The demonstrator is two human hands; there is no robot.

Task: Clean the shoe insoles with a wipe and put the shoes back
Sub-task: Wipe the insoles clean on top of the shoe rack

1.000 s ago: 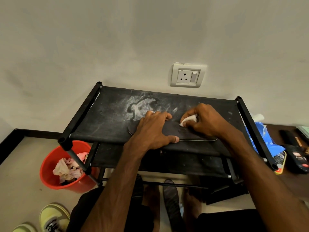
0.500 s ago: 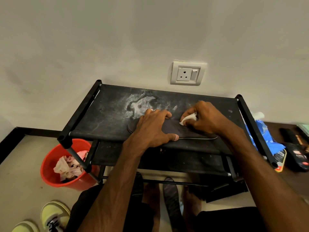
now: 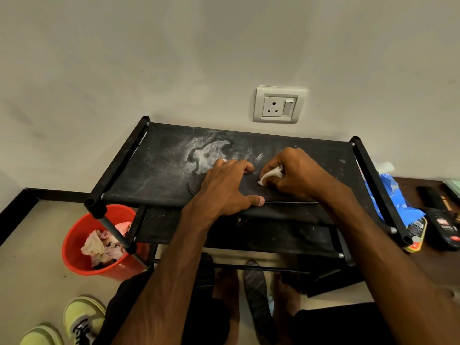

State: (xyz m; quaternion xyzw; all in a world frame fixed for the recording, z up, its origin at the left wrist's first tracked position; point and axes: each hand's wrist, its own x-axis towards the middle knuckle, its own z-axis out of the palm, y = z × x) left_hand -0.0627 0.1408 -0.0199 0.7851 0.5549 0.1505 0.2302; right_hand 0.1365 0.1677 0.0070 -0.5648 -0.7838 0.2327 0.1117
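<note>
Lying under the flat left hand [image 3: 225, 189], insole [image 3: 249, 186], right hand [image 3: 297, 174] pinching wipe [image 3: 270, 176] on it

insole [image 3: 249, 186], wipe [image 3: 271, 174] partly hidden, yellow shoes [image 3: 83, 316] cropped

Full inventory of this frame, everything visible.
shoe rack: 1, black, against wall
insole: 1, black, rack's top shelf
wipe: 1, white, on insole
bucket: 1, red, floor left of rack
crumpled paper: several, pinkish-white, in bucket
sneakers: 2, yellow-green, floor bottom left
wall socket: 1, white, above rack
blue pack: 1, blue, right of rack
black items: several, far right, unclear
dark sole-shaped piece: 1, floor below rack
feet: 2, bare, floor
left hand: 1, flat on insole
right hand: 1, pinches wipe
</note>
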